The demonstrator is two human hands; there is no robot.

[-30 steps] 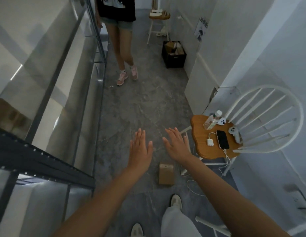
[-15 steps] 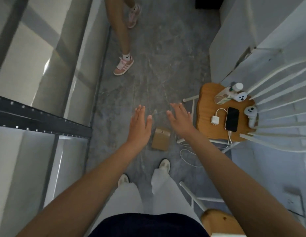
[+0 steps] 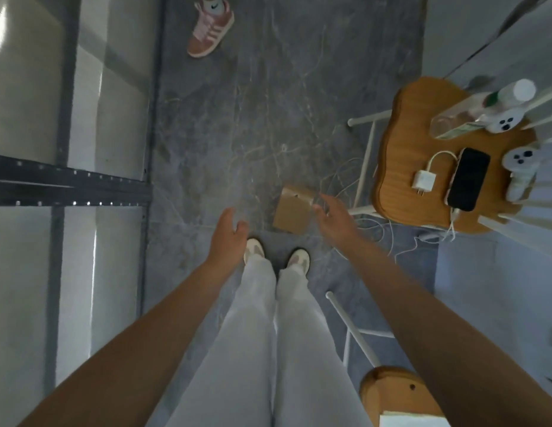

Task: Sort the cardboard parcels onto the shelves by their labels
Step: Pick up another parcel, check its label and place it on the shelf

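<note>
On the grey floor (image 3: 268, 118), just in front of the person's two white shoes (image 3: 254, 251), lies one small brown cardboard parcel (image 3: 291, 211). It lies flat, between the shoes and a wooden chair (image 3: 401, 167). Both arms stretch down toward it. The right hand (image 3: 333, 217) is at the parcel's right edge, fingers loose and a bit bent, holding nothing. I cannot tell if it touches the box. The left hand (image 3: 227, 238) is spread and empty, a little way to the left of the parcel.

On the chair seat lie a black phone (image 3: 468, 178), a white charger (image 3: 424, 181), a clear bottle (image 3: 484, 109) and two white controllers (image 3: 502, 121). Thin white wires (image 3: 376, 232) trail on the floor by the chair. The metal shelves (image 3: 71, 186) stand on the left. A pink shoe (image 3: 211, 30) of another person is at the top.
</note>
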